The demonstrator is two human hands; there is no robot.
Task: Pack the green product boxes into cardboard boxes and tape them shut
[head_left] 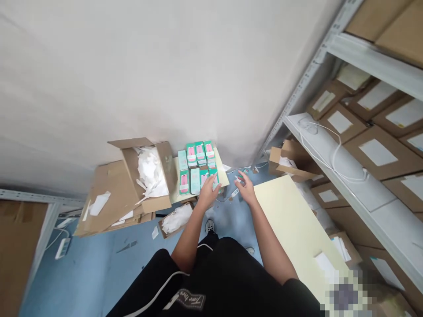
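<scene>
My left hand (208, 192) is at the front right corner of a group of small green-and-pink product boxes (199, 152). Its thumb and fingers are apart, beside the nearest green box (215, 180); I cannot tell if they touch it. The boxes stand in two rows on a pale yellow table (220, 165) against the wall, and some show plain pale-green sides (194, 180). To the right, my right hand (246, 189) hangs over the floor beyond the table's edge, fingers spread, and I see nothing held in it.
An open carton (172, 169) with white packing paper stands left of the boxes, beside flattened cardboard (112, 185). Below is another paper-filled box (176, 220). A second yellow table (280, 207) and carton-filled shelving (346, 158) are at the right. A power strip (235, 193) lies on the floor.
</scene>
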